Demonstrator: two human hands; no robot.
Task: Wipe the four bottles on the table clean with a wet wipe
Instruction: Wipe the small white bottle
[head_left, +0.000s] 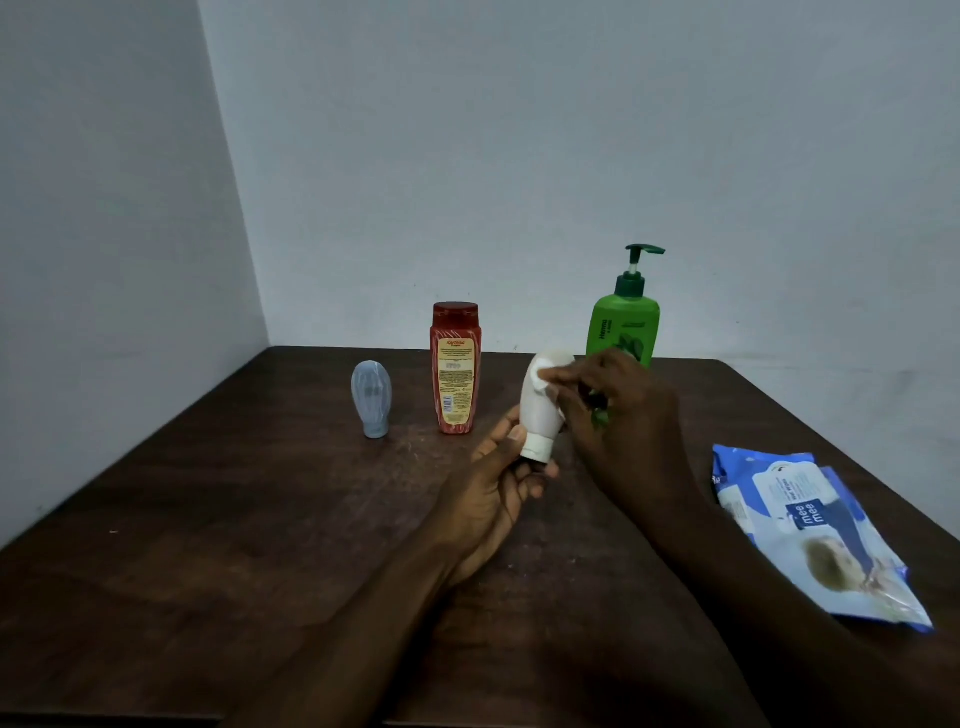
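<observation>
- The white bottle (537, 415) was held cap-down and slightly tilted, just right of the red bottle (453, 369).
- Its cap end was gripped by the curled fingers and thumb of the left hand (498, 483).
- A wet wipe (545, 381) was pinched in the right hand (613, 410) and pressed against the white bottle's upper side.
- A grey-blue bottle (371, 397) was stood left of the red bottle, and a green pump bottle (623, 322) further right, partly hidden behind the right hand.
- A blue wipe pack (810, 535) was laid on the table (208, 519), well right of the red bottle.

Green bottle (625, 325) base behind right hand (621, 415)
</observation>
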